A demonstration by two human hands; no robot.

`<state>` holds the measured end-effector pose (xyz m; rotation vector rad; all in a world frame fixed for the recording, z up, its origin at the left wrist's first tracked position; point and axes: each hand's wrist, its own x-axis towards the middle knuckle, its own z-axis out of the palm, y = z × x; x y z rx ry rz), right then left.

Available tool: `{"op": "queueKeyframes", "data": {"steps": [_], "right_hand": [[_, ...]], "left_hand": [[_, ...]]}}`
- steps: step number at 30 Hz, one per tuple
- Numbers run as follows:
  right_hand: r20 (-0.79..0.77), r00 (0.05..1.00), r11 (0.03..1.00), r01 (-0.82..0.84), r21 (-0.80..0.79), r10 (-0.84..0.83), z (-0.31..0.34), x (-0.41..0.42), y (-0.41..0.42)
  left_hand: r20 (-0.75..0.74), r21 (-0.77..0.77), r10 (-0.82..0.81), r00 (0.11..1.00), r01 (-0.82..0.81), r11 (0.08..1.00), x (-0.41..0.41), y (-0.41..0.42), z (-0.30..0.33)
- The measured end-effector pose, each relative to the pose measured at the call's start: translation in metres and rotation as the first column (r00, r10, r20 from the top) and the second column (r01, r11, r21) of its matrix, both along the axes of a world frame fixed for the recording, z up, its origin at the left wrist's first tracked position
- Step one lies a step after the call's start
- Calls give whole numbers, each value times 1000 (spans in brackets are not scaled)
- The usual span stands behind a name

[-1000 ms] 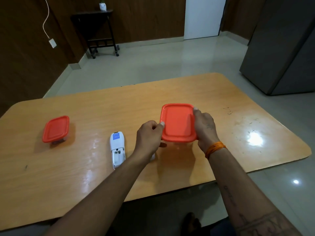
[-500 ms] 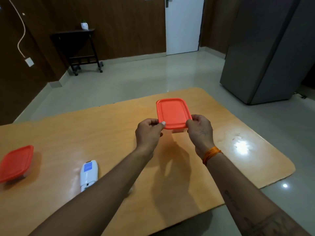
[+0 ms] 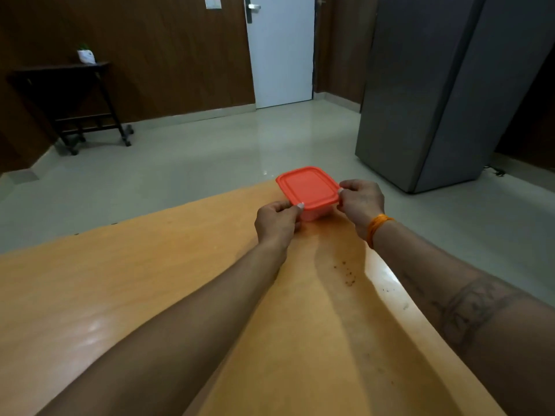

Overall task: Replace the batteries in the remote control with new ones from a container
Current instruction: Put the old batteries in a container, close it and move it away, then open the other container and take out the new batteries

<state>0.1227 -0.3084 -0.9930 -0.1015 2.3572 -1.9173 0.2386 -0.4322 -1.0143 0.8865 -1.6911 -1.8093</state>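
Observation:
A small clear container with an orange lid [image 3: 306,187] sits at the far right corner of the wooden table [image 3: 150,295]. My left hand [image 3: 277,222] grips its near left corner, thumb on the lid's edge. My right hand [image 3: 362,199] grips the right side, fingers curled round the rim. The lid looks closed; what is inside is hidden. The remote control and the second container are out of view.
The table's far edge and right edge run close to the container. Beyond lie a tiled floor, a grey cabinet [image 3: 444,91] at right, a white door [image 3: 280,52] and a dark side table [image 3: 69,97] at back left.
Both hands carried the orange-lidded container away from me to the table's far right corner. The view swung right and up, so the remote and the other container left the frame.

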Motion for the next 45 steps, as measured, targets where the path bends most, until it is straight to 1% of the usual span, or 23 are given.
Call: {"op": "queueKeyframes", "data": {"steps": [4,8,14,17,21,23,25,28,31,33,37,40,45], "right_hand": [[19,1000,1000,5,-3,-5,0,-41,-20],[26,1000,1000,-6,2,6,-4,-61,-36],[17,1000,999,-18,27,18,2,-45,-33],[-3,1000,998,15,64,-14,7,-35,-22],[-75,997,989,-17,149,29,17,-3,-1],[-92,994,992,-47,119,58,23,25,8],[-92,993,996,-75,45,79,33,58,16],[-37,990,984,-142,-111,139,44,111,24],[38,975,939,-198,-282,217,58,171,31],[80,960,909,-226,-349,269,67,213,35],[118,932,865,-264,-427,343,78,289,37],[145,916,851,-276,-446,373,79,345,32],[194,867,810,-319,-493,459,72,432,14]], "left_hand": [[28,-38,-25,999,27,999,-44,-24,6],[60,-59,-3,998,7,998,-60,-40,8],[85,-26,-133,987,136,990,-56,-41,10],[102,-26,-93,990,96,995,-48,-36,17],[101,-80,-30,994,38,996,-20,-22,37],[90,-94,-35,995,44,995,4,-12,47],[60,-92,-54,997,59,994,37,1,61],[4,-90,-76,997,76,993,87,19,76],[-22,-81,-73,997,71,994,147,37,88],[-36,-68,-66,997,63,996,187,46,93],[-80,-17,3,997,-4,1000,266,54,106],[-100,34,74,992,-71,997,324,50,112],[-114,62,183,977,-177,982,420,39,119]]}}
